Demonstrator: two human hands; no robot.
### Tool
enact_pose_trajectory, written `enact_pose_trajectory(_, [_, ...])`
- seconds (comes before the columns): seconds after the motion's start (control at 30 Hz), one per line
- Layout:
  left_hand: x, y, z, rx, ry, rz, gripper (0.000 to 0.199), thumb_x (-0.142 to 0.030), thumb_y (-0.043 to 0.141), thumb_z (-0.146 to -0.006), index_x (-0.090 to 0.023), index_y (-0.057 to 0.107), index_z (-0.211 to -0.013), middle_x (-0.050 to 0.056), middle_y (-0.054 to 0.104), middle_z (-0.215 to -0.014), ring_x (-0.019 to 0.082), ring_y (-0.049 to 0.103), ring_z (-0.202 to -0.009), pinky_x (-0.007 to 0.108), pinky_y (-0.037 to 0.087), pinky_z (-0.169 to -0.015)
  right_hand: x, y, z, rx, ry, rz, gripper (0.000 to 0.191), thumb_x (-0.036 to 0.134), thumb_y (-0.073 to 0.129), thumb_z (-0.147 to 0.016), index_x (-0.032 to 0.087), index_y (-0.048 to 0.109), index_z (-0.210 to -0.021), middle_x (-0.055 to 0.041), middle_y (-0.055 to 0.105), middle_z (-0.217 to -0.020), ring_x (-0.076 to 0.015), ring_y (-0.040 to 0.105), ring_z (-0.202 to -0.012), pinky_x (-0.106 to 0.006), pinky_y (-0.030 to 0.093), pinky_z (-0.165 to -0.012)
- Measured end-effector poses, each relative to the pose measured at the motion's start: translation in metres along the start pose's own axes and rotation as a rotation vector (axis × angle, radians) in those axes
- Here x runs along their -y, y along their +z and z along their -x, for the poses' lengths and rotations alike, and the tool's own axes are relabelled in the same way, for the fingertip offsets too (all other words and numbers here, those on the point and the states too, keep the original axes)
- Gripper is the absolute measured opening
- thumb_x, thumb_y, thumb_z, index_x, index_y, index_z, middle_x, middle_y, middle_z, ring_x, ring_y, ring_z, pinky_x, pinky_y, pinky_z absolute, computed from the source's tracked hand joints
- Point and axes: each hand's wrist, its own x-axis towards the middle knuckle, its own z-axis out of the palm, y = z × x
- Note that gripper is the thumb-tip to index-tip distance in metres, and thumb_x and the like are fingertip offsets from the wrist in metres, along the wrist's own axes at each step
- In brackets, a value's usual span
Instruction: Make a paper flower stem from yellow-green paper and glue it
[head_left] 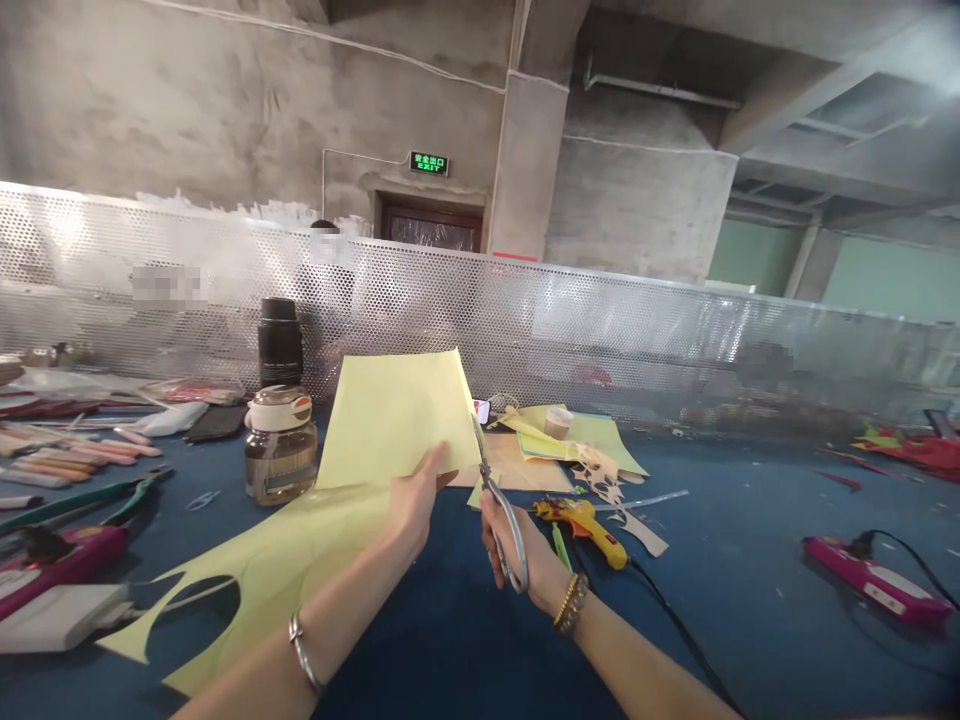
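Over the blue table (450, 640) | left hand (414, 503) pinching yellow paper (397, 410) | right hand (534, 558) wrapped round scissors (487, 475) at its edge | beyond, green-lit sign (429, 164) reads "安全出口 EXIT"

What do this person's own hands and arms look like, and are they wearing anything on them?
The left hand and right hand are gloveless, and no sleeves show. Above the left wrist sits a thin silver bangle. At the right wrist are a gold-coloured bracelet and a chunkier, darker bracelet.
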Motion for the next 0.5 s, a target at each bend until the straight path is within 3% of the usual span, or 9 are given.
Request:
enact_pose_trajectory(0.27, [-0.0022, -0.0010, 0.0026, 0.002, 0.037, -0.036, 0.033, -0.026, 0.075, -0.068, -0.018, 0.066, -0.098, 0.008, 0.063, -0.119, 0.025, 0.060, -0.108, 0.031, 0.058, -0.074, -0.0025, -0.0008, -0.0020, 0.003, 0.016, 0.026, 0.054, 0.072, 0.039, -0.079, 0.020, 0.040, -0.067, 0.0078, 0.039, -0.050, -0.0047, 0.037, -0.032, -0.017, 0.034, -0.028])
enact_pose_trajectory(0.5, [0.0008, -0.0009, 0.0030, -0.026, 0.005, -0.042, 0.021, -0.028, 0.074, -0.069, -0.016, 0.068, -0.085, 0.009, 0.064, -0.117, 0.023, 0.061, -0.106, 0.031, 0.058, -0.077, -0.0003, -0.0019, 0.0017, 0.006, 0.005, 0.002, 0.052, 0.071, 0.043, -0.078, 0.020, 0.041, -0.068, 0.0077, 0.039, -0.051, -0.0056, 0.037, -0.034, -0.017, 0.035, -0.029])
